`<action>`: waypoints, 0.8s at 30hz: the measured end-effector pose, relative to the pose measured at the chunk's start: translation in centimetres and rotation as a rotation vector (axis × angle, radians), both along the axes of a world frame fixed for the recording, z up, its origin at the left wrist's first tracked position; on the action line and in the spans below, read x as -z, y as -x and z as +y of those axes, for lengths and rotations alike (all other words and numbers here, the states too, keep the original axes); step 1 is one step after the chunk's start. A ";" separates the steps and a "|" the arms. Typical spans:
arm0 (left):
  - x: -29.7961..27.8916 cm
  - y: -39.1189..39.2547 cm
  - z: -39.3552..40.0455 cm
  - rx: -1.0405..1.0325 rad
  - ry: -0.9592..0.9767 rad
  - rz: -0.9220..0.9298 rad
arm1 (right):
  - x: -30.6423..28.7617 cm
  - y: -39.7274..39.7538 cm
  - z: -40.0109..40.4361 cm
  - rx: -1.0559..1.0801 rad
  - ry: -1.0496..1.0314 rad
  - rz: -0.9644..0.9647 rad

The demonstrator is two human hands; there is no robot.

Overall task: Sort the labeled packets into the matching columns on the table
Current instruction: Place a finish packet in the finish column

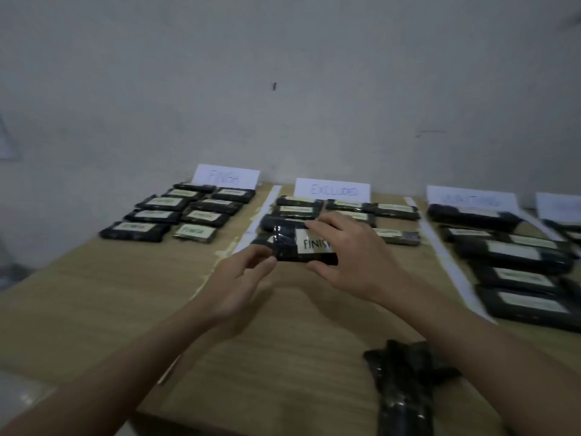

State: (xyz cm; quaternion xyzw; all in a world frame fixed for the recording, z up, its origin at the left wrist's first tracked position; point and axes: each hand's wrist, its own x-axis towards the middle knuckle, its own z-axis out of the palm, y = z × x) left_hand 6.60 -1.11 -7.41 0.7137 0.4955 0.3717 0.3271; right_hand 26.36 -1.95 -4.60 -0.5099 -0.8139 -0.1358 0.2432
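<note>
Both hands hold 1 black packet (301, 248) up over the wooden table (94, 294), in front of the middle column. Its pale label reads "FINIS", the last letter hidden by the right hand (352, 262). That hand grips the packet's right end, fingers curled over the top edge and thumb under the bottom edge. The left hand (242, 278) pinches the left end between curled fingertips and thumb.

At the table's far edge, paper signs stand against the wall. The FINISH sign (226, 177) heads the left column, where black packets (185, 212) with pale labels lie in 2 rows. The EXCLUDED sign (332, 190) heads the middle column, whose packets (393, 210) lie partly behind the hands. A third sign (471, 199), too blurred to read surely, heads the right column of larger-looking packets (515, 256). A fourth sign (559, 206) is cut off at the right edge. Pale tape strips (257, 215) divide the columns.

Near the front edge, just beside the right forearm, lies a heap of unsorted black packets (405, 385).
</note>
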 end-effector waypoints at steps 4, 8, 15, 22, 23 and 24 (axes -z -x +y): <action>1.1 6.9 -0.7 -0.134 -0.031 0.155 | -0.4 7.1 2.4 -0.093 0.108 -0.048; 3.0 12.3 -1.1 -0.208 -0.054 0.323 | 0.9 13.4 5.2 -0.128 0.197 -0.038; 4.5 13.4 -1.2 -0.173 -0.186 0.418 | 3.3 19.7 8.8 -0.065 0.325 0.015; 4.9 13.4 -1.1 -0.167 -0.233 0.463 | 4.7 21.3 10.6 0.018 0.384 -0.088; 4.9 13.4 -1.1 -0.167 -0.232 0.468 | 4.6 21.2 10.6 0.010 0.396 -0.097; 4.8 13.4 -1.1 -0.166 -0.231 0.472 | 4.5 20.9 10.4 -0.003 0.397 -0.099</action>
